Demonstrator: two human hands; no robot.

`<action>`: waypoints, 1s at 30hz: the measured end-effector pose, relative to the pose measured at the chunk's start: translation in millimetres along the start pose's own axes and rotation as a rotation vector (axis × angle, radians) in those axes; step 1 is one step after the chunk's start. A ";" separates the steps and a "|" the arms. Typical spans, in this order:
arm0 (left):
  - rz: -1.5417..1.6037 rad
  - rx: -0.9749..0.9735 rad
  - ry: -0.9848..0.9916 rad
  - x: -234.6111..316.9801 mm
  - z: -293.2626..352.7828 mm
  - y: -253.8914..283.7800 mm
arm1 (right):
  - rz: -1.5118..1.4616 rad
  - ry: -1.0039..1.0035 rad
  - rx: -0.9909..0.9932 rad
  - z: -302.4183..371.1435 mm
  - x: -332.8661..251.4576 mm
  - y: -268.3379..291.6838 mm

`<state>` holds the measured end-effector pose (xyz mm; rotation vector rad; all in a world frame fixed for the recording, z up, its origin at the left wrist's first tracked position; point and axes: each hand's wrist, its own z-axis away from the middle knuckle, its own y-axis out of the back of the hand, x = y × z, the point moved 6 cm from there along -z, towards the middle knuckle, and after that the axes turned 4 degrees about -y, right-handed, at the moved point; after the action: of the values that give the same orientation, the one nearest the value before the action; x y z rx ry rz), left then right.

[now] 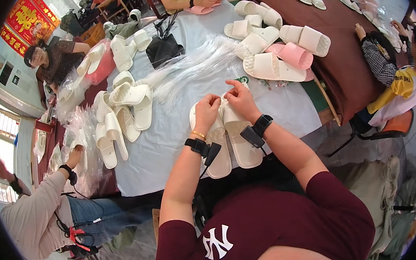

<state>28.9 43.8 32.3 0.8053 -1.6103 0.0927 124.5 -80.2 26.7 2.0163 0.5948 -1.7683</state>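
A pair of cream slippers lies side by side at the table's near edge, the left slipper (218, 158) and the right slipper (245, 149) with soles flat and toes pointing away from me. Above their toe straps my left hand (207, 111) is closed in a pinch. Close beside it my right hand (240, 100) also pinches, its index finger partly raised. Whatever is between the fingertips is too small to make out. Just beyond my hands lies a loose bundle of clear plastic strands (197, 64). A small green-and-white item (242, 80) shows near my right hand.
Cream slippers (259, 41) and a pink slipper (295, 55) are heaped at the far right; more cream slippers (131, 104) lie left. A black bag (164, 49) stands beyond. Plastic bags (82, 136) cover the left side. Co-workers sit around the tables, one in beige (37, 214) at my left.
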 end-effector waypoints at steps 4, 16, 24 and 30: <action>0.031 0.038 -0.009 -2.6 2.3 2.1 | 0.067 0.007 -0.027 -2.6 1.8 -0.8; 0.051 -0.003 0.072 -6.8 6.2 2.0 | 0.049 -0.014 0.013 2.6 1.3 -2.4; 0.094 0.030 0.040 -8.9 3.4 0.0 | 0.069 -0.015 0.036 0.1 1.0 1.0; 0.076 0.035 0.066 -7.1 6.9 5.7 | 0.105 0.011 0.049 1.6 0.2 -2.8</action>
<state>19.9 47.9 26.5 0.7602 -1.5804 0.1999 121.6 -78.8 26.3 2.0525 0.4445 -1.7269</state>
